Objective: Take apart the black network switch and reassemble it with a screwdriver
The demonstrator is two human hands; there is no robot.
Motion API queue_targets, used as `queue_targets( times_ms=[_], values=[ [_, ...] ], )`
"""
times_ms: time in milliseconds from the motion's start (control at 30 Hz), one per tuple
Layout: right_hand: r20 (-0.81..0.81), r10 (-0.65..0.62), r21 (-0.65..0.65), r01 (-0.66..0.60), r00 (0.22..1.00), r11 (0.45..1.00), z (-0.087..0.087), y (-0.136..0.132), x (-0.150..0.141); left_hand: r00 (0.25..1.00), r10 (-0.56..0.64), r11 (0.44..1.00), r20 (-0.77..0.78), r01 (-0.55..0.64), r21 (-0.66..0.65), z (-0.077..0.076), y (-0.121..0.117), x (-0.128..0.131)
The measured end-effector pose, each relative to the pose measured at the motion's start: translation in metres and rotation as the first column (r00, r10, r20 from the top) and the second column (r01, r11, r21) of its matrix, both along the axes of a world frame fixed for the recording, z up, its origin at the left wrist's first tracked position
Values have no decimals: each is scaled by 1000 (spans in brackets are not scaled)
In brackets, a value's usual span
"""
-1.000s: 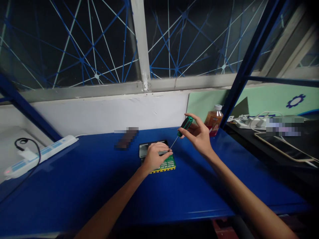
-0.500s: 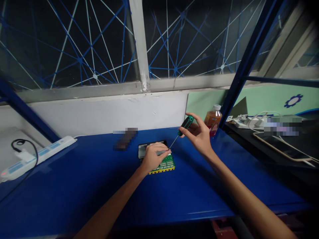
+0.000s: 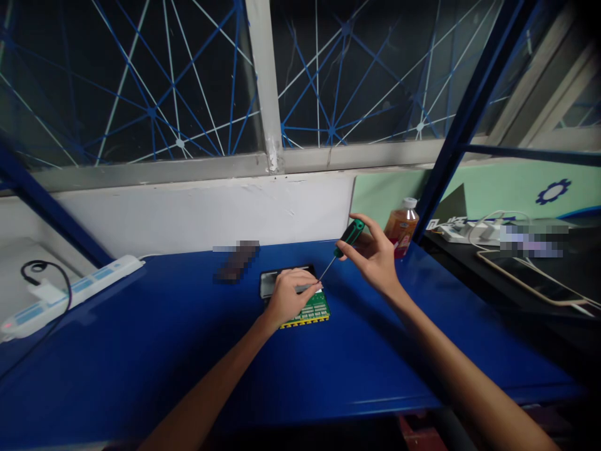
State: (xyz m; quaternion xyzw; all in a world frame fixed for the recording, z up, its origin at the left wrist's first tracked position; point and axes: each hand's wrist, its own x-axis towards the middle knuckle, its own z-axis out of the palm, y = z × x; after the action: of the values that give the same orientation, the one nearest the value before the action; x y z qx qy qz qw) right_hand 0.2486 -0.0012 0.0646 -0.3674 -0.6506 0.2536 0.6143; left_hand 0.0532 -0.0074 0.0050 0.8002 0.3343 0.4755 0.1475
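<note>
My right hand [image 3: 377, 258] is closed around the green-and-black handle of a screwdriver [image 3: 348, 238], its thumb and fingers on the grip. The thin shaft slants down and left to the fingertips of my left hand [image 3: 290, 294]. Those fingertips are pinched over a green circuit board [image 3: 315, 308] with a yellow front edge, and a slim grey piece [image 3: 306, 287] shows between them; its kind is unclear. Behind the board, partly under my left hand, lies a black-rimmed shallow case [image 3: 267, 284]. The screwdriver's tip is hidden at my left fingers.
A blurred-out dark object [image 3: 238, 262] lies at the back of the blue table [image 3: 375, 376]. A drink bottle [image 3: 402, 227] stands beyond my right hand. On the left is a white power strip [image 3: 75, 297]; on the right, a phone [image 3: 528, 279] and cables on a black surface.
</note>
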Motion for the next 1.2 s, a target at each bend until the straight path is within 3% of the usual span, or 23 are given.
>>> queue_targets(
  times_ms=[267,400,600,833,1200],
  values=[
    [-32,25,-5,-25,999,1000,-1,0,-1,1000,-2,1000,-10,2,-6,0,0,0],
    [-21,44,-16,-45,999,999,-1,0,-4,999,-34,999,-21,34,-40,8,0,-3],
    [138,119,-28,-116,983,993,1,-1,-27,990,-66,982,-128,41,-187,24,-4,-39],
    [371,233,24,-260,899,965,7,0,-69,997,-17,968,-78,-3,-249,15,-4,-78],
    [444,228,60,-283,866,957,-5,3,-84,990,-41,961,-134,3,-275,12,-1,-89]
  ],
)
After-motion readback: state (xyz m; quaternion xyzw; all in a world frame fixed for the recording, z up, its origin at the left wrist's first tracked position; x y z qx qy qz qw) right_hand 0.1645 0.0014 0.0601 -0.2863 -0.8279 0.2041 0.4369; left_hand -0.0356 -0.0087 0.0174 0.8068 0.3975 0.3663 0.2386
